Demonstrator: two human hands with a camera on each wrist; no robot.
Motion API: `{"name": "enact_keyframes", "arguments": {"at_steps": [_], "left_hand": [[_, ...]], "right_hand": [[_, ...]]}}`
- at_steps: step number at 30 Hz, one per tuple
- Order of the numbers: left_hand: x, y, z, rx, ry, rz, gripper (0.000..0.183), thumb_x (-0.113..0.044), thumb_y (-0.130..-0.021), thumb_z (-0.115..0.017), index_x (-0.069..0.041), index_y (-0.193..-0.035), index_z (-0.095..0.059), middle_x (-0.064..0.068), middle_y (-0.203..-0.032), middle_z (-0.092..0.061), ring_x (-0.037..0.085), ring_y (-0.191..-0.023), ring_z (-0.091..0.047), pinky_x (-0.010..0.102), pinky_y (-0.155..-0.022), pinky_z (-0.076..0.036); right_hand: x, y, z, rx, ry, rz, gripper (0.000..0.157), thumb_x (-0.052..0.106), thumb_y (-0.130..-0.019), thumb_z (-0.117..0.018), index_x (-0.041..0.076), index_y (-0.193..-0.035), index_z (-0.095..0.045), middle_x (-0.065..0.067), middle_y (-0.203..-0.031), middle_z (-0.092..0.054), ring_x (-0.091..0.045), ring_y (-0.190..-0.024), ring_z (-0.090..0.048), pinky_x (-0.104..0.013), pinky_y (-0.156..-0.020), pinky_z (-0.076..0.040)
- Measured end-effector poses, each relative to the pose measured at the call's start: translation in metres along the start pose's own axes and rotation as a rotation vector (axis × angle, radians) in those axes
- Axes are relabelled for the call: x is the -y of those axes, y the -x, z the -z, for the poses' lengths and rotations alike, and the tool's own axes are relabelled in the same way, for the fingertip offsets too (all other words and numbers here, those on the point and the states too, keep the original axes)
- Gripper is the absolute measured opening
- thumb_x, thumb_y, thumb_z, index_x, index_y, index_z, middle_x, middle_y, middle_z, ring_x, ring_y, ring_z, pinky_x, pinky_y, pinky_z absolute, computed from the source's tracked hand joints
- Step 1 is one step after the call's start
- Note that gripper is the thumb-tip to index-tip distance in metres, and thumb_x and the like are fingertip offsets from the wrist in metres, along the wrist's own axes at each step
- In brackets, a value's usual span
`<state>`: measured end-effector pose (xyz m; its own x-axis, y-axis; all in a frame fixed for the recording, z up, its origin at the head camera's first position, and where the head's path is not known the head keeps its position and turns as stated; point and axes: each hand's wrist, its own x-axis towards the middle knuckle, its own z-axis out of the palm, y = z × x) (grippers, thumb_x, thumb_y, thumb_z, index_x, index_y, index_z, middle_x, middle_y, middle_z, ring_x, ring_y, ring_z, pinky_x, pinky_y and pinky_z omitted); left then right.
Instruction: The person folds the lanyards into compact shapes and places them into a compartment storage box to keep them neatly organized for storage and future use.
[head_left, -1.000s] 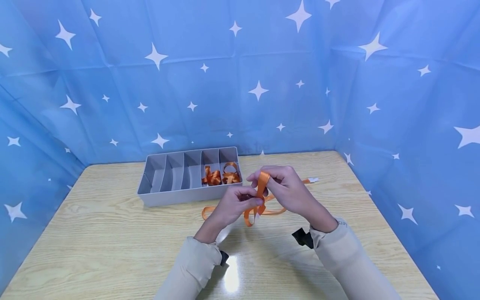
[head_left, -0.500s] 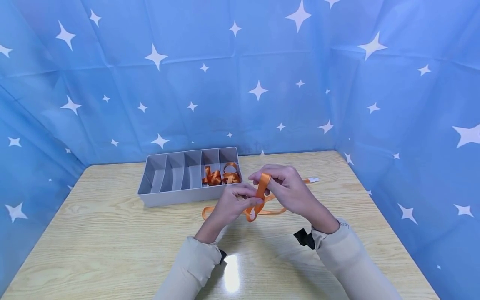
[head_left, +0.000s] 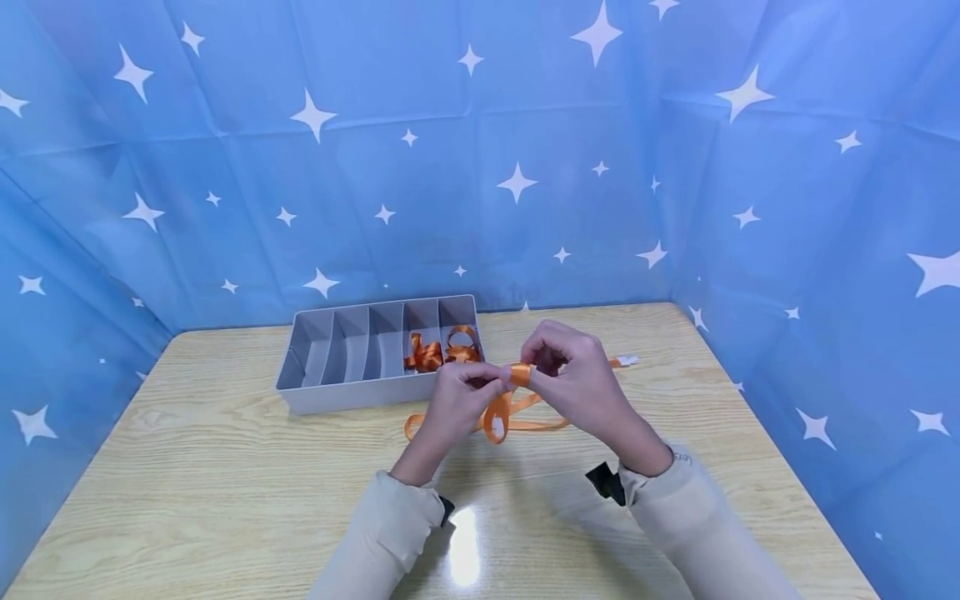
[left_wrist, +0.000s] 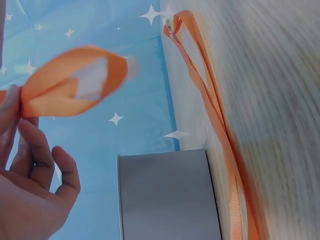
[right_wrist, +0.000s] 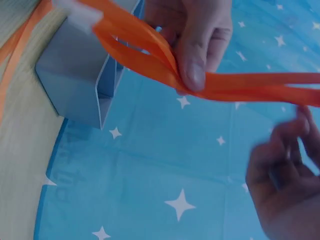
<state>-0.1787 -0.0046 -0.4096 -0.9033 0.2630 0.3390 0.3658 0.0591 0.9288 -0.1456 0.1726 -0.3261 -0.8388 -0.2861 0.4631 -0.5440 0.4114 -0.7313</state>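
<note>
An orange ribbon (head_left: 520, 375) stretches between both hands above the table. My left hand (head_left: 462, 402) pinches it between thumb and fingers, plain to see in the right wrist view, where the left hand (right_wrist: 205, 40) grips the doubled strands. Below the pinch hangs a ribbon loop with a white end (left_wrist: 92, 82). My right hand (head_left: 573, 379) holds the other side, with the ribbon at its thumb and the fingers curled behind. In the right wrist view the right hand (right_wrist: 285, 175) is blurred, and the ribbon's far part runs out of frame.
A grey divided box (head_left: 330, 398) stands behind the left hand, with orange ribbon bundles (head_left: 425, 354) in its two right compartments. Another length of orange ribbon (head_left: 543, 426) lies on the wooden table (head_left: 225, 483). A blue star-patterned curtain (head_left: 420, 192) closes off the back and sides.
The upright ribbon loop between the hands has been drawn down into a short flat span. The left hand has risen slightly, and the right hand's fingers have shifted behind the ribbon.
</note>
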Motion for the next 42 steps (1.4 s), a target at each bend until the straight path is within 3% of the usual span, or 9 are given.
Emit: {"name": "enact_keyframes", "arguments": {"at_steps": [5, 9, 13, 23, 28, 42], "left_hand": [[-0.001, -0.003, 0.001, -0.123, -0.058, 0.015, 0.008, -0.001, -0.09, -0.071, -0.001, -0.093, -0.079, 0.01, -0.081, -0.071, 0.016, -0.065, -0.058, 0.021, -0.058, -0.05], [-0.005, -0.004, 0.003, -0.213, -0.09, -0.018, 0.009, 0.001, -0.089, -0.071, -0.002, -0.092, -0.079, 0.009, -0.08, -0.071, 0.016, -0.064, -0.056, 0.022, -0.056, -0.048], [-0.01, -0.005, 0.005, -0.253, -0.087, -0.044, 0.008, -0.002, -0.091, -0.071, 0.0, -0.093, -0.078, 0.011, -0.08, -0.071, 0.015, -0.063, -0.055, 0.021, -0.057, -0.049], [-0.023, -0.004, 0.009, -0.272, -0.008, -0.05, 0.01, 0.0, -0.09, -0.071, 0.004, -0.096, -0.077, 0.018, -0.081, -0.07, 0.015, -0.062, -0.055, 0.018, -0.054, -0.048], [-0.031, -0.001, 0.008, -0.255, 0.017, -0.035, 0.01, 0.001, -0.09, -0.07, 0.001, -0.095, -0.078, 0.014, -0.08, -0.069, 0.014, -0.061, -0.053, 0.019, -0.055, -0.047], [-0.035, 0.004, 0.004, -0.217, 0.017, -0.066, 0.012, 0.005, -0.09, -0.067, 0.002, -0.093, -0.078, 0.014, -0.084, -0.071, 0.014, -0.061, -0.052, 0.02, -0.055, -0.048]], "right_hand": [[-0.005, 0.005, -0.006, 0.031, -0.047, -0.036, 0.03, 0.002, -0.083, -0.076, 0.016, -0.069, -0.053, 0.001, -0.062, -0.044, -0.015, -0.051, -0.037, -0.026, -0.048, -0.031], [-0.008, 0.01, -0.011, 0.096, -0.089, -0.048, 0.033, 0.011, -0.084, -0.079, 0.016, -0.064, -0.053, 0.002, -0.059, -0.044, -0.012, -0.05, -0.038, -0.025, -0.047, -0.031], [-0.012, 0.014, -0.014, 0.144, -0.129, -0.051, 0.032, 0.012, -0.083, -0.08, 0.017, -0.063, -0.056, 0.003, -0.059, -0.048, -0.01, -0.049, -0.04, -0.024, -0.046, -0.034], [-0.026, 0.027, -0.019, 0.252, -0.213, -0.115, 0.032, 0.015, -0.081, -0.083, 0.014, -0.065, -0.056, 0.003, -0.058, -0.046, -0.006, -0.05, -0.039, -0.023, -0.044, -0.033], [-0.036, 0.034, -0.025, 0.286, -0.224, -0.132, 0.035, 0.015, -0.08, -0.084, 0.013, -0.064, -0.053, 0.006, -0.058, -0.042, -0.004, -0.05, -0.037, -0.022, -0.046, -0.031], [-0.054, 0.045, -0.034, 0.248, -0.19, -0.126, 0.04, 0.018, -0.079, -0.085, 0.012, -0.063, -0.049, 0.007, -0.058, -0.039, -0.004, -0.05, -0.036, -0.021, -0.046, -0.03]]}}
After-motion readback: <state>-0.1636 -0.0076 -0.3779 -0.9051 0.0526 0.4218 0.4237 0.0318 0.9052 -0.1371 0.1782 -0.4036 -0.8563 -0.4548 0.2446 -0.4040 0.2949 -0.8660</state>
